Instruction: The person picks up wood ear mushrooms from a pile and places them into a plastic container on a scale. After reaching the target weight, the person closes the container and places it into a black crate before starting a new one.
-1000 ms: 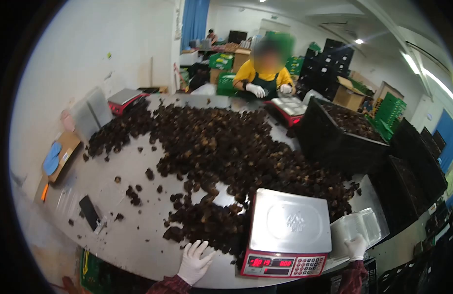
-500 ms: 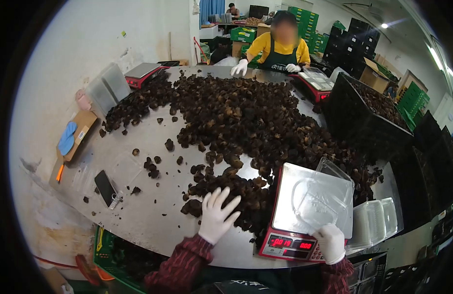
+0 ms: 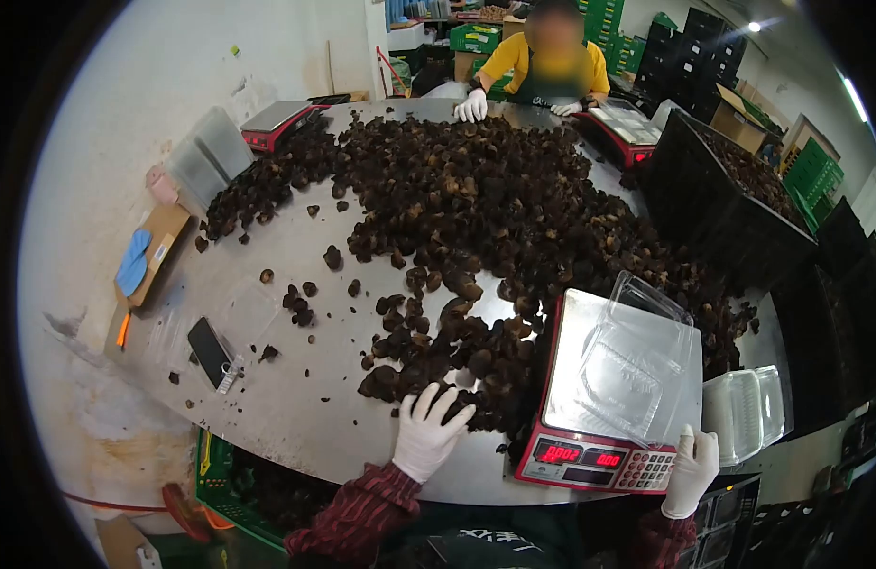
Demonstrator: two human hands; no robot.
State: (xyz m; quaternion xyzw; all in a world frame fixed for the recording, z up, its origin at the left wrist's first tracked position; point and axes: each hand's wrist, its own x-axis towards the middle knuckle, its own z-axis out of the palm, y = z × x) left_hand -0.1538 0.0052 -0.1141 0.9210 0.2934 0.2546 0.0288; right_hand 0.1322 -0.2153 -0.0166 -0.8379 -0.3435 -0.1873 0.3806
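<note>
My left hand [image 3: 431, 434], in a white glove, rests with fingers spread at the near edge of a heap of dark brown wood ear mushrooms [image 3: 485, 190]; its fingertips touch the nearest pieces. My right hand [image 3: 692, 469], also gloved, is beside the front right corner of a red digital scale [image 3: 597, 465]. Its fingers are curled, with nothing visible in them. On the scale's steel plate lies a clear plastic container [image 3: 637, 370], its open lid tilted towards the heap. The scale's red display appears to read 0.002 and 0.00.
Stacked clear containers [image 3: 737, 417] stand right of the scale. A black crate [image 3: 732, 209] of mushrooms is at the right. A phone [image 3: 208, 351] and cardboard box [image 3: 158, 251] lie left. Across the table, a co-worker in yellow [image 3: 499, 62] stands near another scale [image 3: 623, 133].
My right hand has moved right, off the scale's front corner, uncovering the keypad. The scale's reading has changed. My left hand stays by the mushrooms; the co-worker leans further forward.
</note>
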